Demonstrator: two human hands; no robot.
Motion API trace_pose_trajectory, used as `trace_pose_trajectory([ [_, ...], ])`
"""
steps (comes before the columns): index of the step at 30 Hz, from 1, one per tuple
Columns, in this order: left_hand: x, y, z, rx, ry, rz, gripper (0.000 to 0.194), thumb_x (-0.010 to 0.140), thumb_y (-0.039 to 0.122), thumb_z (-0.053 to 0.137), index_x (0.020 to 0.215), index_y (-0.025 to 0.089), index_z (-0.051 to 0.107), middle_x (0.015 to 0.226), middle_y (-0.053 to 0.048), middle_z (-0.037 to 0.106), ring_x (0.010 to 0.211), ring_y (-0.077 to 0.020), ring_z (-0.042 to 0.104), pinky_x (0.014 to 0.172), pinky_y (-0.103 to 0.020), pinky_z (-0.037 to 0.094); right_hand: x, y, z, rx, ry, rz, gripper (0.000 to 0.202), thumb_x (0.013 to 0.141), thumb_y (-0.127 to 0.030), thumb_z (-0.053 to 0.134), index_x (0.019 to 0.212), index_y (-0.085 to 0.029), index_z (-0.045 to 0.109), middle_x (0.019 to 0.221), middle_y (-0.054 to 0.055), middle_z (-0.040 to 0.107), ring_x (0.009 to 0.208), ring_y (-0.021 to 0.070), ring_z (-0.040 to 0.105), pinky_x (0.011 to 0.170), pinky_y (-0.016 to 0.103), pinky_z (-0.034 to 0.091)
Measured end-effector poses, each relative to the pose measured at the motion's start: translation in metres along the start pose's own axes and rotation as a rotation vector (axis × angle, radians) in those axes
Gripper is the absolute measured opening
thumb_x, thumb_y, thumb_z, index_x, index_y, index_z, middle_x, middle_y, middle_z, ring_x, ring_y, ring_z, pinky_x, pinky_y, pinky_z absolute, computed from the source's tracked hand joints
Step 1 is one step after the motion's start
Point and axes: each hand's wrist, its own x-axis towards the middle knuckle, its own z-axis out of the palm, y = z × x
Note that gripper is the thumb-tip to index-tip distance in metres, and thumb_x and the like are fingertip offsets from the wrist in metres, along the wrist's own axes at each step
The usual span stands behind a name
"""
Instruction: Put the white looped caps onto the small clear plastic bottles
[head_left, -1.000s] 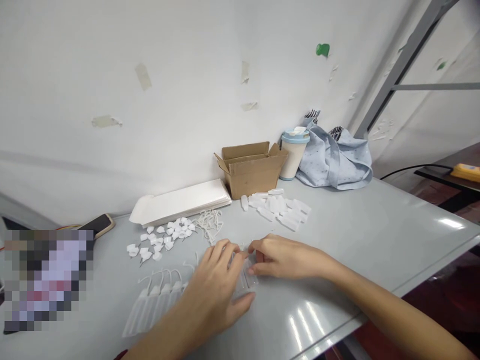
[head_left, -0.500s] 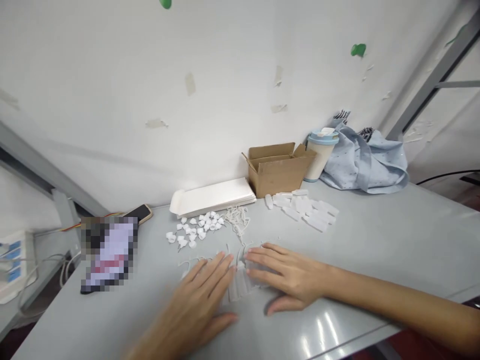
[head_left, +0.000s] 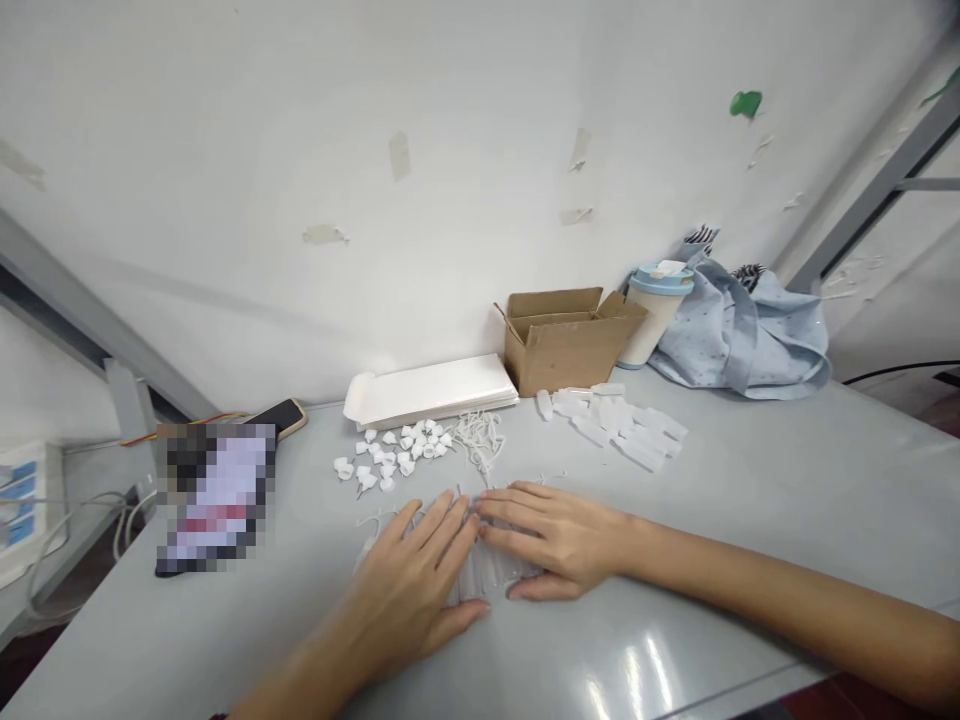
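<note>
Flat over a row of clear plastic tubes (head_left: 472,580) lie both of my hands, fingers stretched out. My left hand (head_left: 420,570) covers the left part of the row, and thin pale cords show past its fingertips. From the right, my right hand (head_left: 551,535) rests on the other part, its fingertips almost meeting those of the left. Much of the tubes is hidden beneath the palms. Beyond the hands sit several small white caps (head_left: 388,455) and a heap of thin white cords (head_left: 480,436). A pile of translucent plastic sleeves (head_left: 626,425) lies farther right.
Along the wall stand a flat white box (head_left: 435,388), an open cardboard box (head_left: 566,350), a lidded cup (head_left: 651,315) and a light blue cloth bag (head_left: 742,335). At the left are a phone (head_left: 283,418), a blurred-out item (head_left: 221,495) and a power strip (head_left: 28,510).
My right hand has moved left, and its fingers have come closer to my left hand. The left hand has shifted slightly over the tubes. The camera view has shifted a little.
</note>
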Motion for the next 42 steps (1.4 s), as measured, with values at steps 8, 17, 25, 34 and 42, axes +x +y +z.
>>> trace_pose_trajectory([
  [8, 0.004, -0.003, 0.005, 0.014, -0.019, -0.006, 0.053, 0.088, 0.051, 0.043, 0.119, 0.010, 0.055, 0.122, -0.015, 0.061, 0.114, -0.0316, 0.054, 0.090, -0.044, 0.039, 0.001, 0.006, 0.004, -0.063, 0.054, -0.026, 0.053, 0.091, -0.046, 0.042, 0.121, -0.004, 0.052, 0.123, 0.022, 0.055, 0.121, 0.0272, 0.046, 0.095, 0.039, 0.042],
  [17, -0.004, -0.002, -0.002, 0.054, 0.020, -0.040, 0.050, 0.088, 0.050, 0.043, 0.117, 0.012, 0.055, 0.119, -0.015, 0.063, 0.109, -0.0317, 0.056, 0.090, -0.047, 0.038, -0.001, 0.010, 0.000, -0.175, 0.045, -0.071, 0.053, 0.091, -0.048, 0.041, 0.120, -0.005, 0.051, 0.125, 0.023, 0.053, 0.121, 0.0283, 0.047, 0.093, 0.041, 0.043],
  [25, -0.030, -0.026, -0.015, 0.123, 0.043, -0.065, 0.035, 0.086, 0.043, 0.049, 0.098, 0.012, 0.059, 0.088, -0.014, 0.064, 0.081, -0.0288, 0.059, 0.073, -0.044, 0.043, -0.013, 0.012, -0.004, -0.261, 0.061, -0.045, 0.052, 0.092, -0.049, 0.038, 0.115, -0.005, 0.054, 0.124, 0.024, 0.054, 0.119, 0.0295, 0.049, 0.089, 0.041, 0.045],
  [34, -0.017, -0.028, -0.013, -0.032, -0.010, -0.062, 0.054, 0.075, 0.059, 0.058, 0.102, 0.012, 0.056, 0.092, -0.013, 0.060, 0.083, -0.0281, 0.054, 0.074, -0.042, 0.042, 0.004, -0.002, 0.007, -0.251, 0.083, -0.036, 0.062, 0.087, -0.061, 0.040, 0.116, -0.007, 0.053, 0.124, 0.022, 0.054, 0.119, 0.0288, 0.048, 0.092, 0.042, 0.041],
  [42, -0.007, -0.028, -0.006, -0.037, -0.029, -0.084, 0.045, 0.078, 0.054, 0.056, 0.096, 0.013, 0.055, 0.091, -0.013, 0.060, 0.084, -0.0282, 0.053, 0.070, -0.041, 0.042, 0.020, -0.006, 0.014, -0.327, 0.195, 0.019, 0.057, 0.090, -0.057, 0.038, 0.110, -0.006, 0.054, 0.116, 0.019, 0.058, 0.111, 0.0296, 0.052, 0.093, 0.043, 0.039],
])
